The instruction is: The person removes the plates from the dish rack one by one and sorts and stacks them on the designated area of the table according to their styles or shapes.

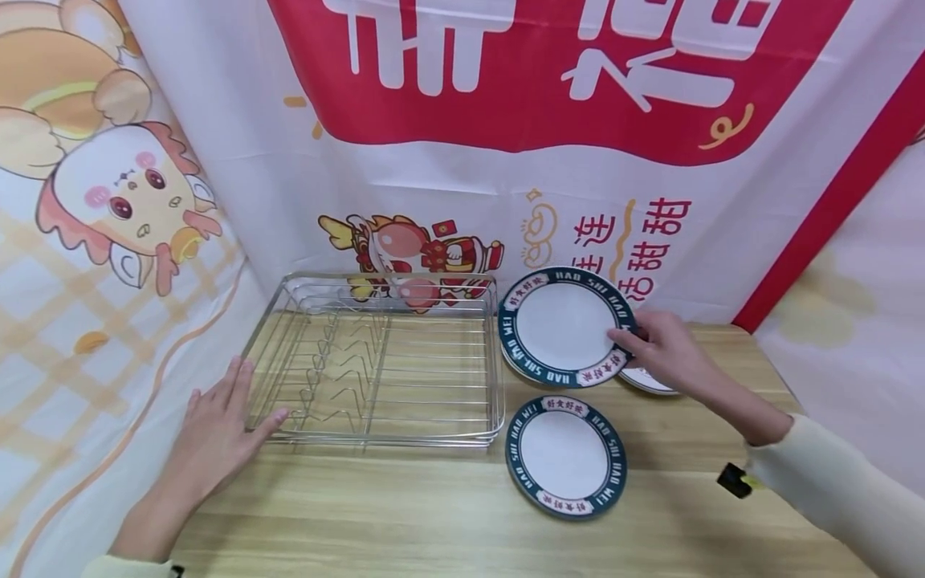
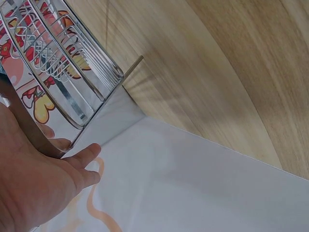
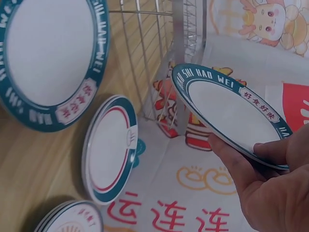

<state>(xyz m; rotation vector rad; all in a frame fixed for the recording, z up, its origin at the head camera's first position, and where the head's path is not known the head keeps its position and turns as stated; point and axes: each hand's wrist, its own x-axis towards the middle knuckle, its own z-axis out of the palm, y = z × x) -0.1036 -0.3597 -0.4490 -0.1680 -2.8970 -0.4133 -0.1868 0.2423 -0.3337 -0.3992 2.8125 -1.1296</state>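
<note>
My right hand [image 1: 668, 349] pinches a white plate [image 1: 567, 329] with a dark green lettered rim, thumb on top and fingers beneath. In the right wrist view this plate [image 3: 231, 111] is tilted above the table, beside the rack. A similar plate [image 1: 564, 457] lies flat in front of it. My left hand [image 1: 220, 425] rests against the left side of a silver wire dish rack [image 1: 433, 377], fingers extended. Two of its fingertips [image 2: 89, 153] show outside the rack's edge in the left wrist view.
Stacked plates with a green rim and red ring [image 3: 111, 150] stand near the held plate. Another plate stack [image 3: 72, 220] shows below them. A printed cloth [image 1: 448, 168] hangs behind the wooden table [image 1: 405, 514], and a patterned cloth [image 1: 94, 337] borders its left side.
</note>
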